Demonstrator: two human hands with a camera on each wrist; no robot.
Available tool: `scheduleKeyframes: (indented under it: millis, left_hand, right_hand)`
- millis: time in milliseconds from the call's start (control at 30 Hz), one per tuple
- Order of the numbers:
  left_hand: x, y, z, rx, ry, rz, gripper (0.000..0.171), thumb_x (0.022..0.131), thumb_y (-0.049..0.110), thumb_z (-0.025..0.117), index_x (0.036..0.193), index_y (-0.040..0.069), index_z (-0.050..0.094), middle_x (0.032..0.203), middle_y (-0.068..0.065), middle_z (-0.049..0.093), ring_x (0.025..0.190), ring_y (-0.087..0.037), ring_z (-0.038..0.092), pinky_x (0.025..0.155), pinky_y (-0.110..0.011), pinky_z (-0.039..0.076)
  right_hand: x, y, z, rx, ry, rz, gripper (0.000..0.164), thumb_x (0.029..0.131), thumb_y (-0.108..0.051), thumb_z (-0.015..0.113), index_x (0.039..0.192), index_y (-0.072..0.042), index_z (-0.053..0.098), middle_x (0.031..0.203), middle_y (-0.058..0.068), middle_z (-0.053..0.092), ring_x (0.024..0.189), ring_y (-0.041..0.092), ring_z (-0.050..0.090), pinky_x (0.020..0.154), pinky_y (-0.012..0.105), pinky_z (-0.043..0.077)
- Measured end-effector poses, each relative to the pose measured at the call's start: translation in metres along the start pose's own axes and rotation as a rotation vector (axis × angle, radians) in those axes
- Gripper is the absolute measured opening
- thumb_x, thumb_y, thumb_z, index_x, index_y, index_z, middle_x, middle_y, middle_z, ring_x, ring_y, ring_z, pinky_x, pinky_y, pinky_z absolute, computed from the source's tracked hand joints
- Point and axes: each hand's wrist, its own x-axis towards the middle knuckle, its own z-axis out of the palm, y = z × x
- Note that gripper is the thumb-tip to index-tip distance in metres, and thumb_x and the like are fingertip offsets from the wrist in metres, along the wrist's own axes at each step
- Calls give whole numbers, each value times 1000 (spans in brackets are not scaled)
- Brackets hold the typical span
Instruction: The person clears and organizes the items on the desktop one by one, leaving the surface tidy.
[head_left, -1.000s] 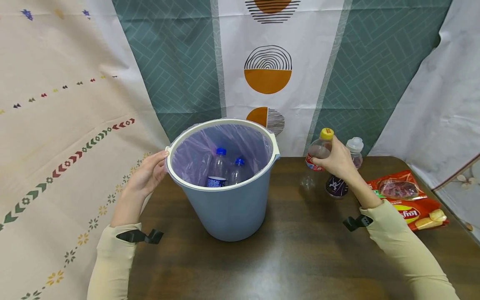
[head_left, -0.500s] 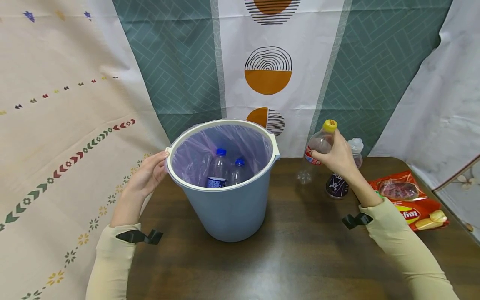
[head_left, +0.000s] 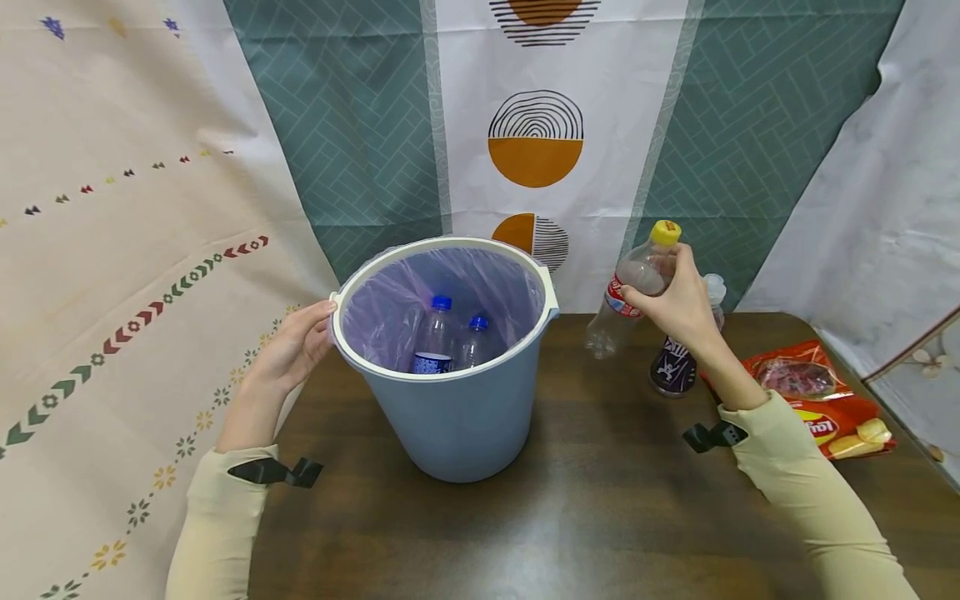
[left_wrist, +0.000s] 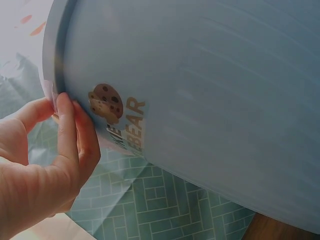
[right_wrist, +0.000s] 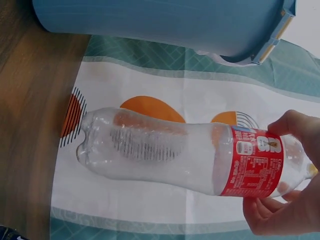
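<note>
My left hand [head_left: 294, 348] pinches the white rim of a blue trash can [head_left: 465, 433] between thumb and fingers; the left wrist view shows the fingertips [left_wrist: 65, 107] at the rim beside a cookie print. A clear purple-tinted liner covers the can's inside, where two plastic bottles [head_left: 433, 340] with blue caps stand. My right hand [head_left: 681, 304] grips a clear plastic bottle [head_left: 637, 279] with a yellow cap and red label near its upper part. That bottle tilts, its base toward the can. In the right wrist view thumb and fingers hold it around the label [right_wrist: 254, 162].
Behind my right hand stands a second bottle [head_left: 672, 369] with a dark label and whitish cap. Red snack packets [head_left: 813, 400] lie at the table's right side. Patterned cloth [head_left: 367, 125] hangs behind the brown wooden table [head_left: 600, 500].
My right hand has raised the yellow-capped bottle and tilted it, the base swinging left toward the can. My left hand stays on the rim.
</note>
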Motion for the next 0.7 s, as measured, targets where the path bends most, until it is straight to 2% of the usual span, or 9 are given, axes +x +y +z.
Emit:
scheduleKeyframes:
  millis: [100, 233, 300, 467, 533, 700]
  left_hand:
    - [0, 0, 0, 5, -3, 2, 26, 97, 7, 38, 100, 4, 64, 82, 0, 66, 69, -5, 64, 62, -12, 55]
    - [0, 0, 0, 9, -4, 3, 26, 97, 7, 38, 100, 4, 64, 83, 0, 66, 70, -5, 64, 63, -12, 55]
    - [0, 0, 0, 10, -2, 3, 26, 97, 7, 38, 100, 4, 64, 84, 0, 66, 70, -5, 64, 64, -12, 55]
    - [0, 0, 0, -5, -7, 1, 26, 98, 6, 37, 101, 4, 64, 82, 0, 66, 69, -5, 64, 63, -12, 55]
    - [0, 0, 0, -11, -13, 2, 26, 98, 6, 37, 100, 3, 63, 82, -1, 66, 68, -5, 64, 63, -12, 56]
    - [0, -1, 0, 3, -13, 6, 26, 98, 6, 37, 100, 3, 63, 81, -1, 65, 67, -5, 64, 62, -12, 55]
  right_hand:
    - [0, -1, -1, -1, 13, -10, 67, 77, -30, 71, 125, -3, 32, 120, 18, 52, 105, 31, 52, 76, 37, 49]
    - [0, -3, -2, -1, 32, -25, 67, 77, -31, 71, 125, -5, 34, 119, 16, 54, 103, 28, 52, 71, 27, 43]
    - [0, -3, -3, 14, 44, -38, 66, 77, -30, 71, 126, -6, 34, 119, 14, 54, 104, 26, 52, 75, 30, 46]
    - [2, -5, -3, 63, 79, -76, 64, 78, -28, 71, 129, -11, 36, 120, 10, 55, 107, 22, 52, 89, 48, 50]
    - [3, -7, -4, 76, 93, -85, 63, 78, -28, 71, 129, -14, 38, 120, 9, 55, 106, 20, 52, 89, 49, 51]
    - [4, -12, -5, 80, 113, -91, 62, 78, -29, 72, 130, -18, 40, 117, 7, 57, 102, 15, 52, 84, 27, 52]
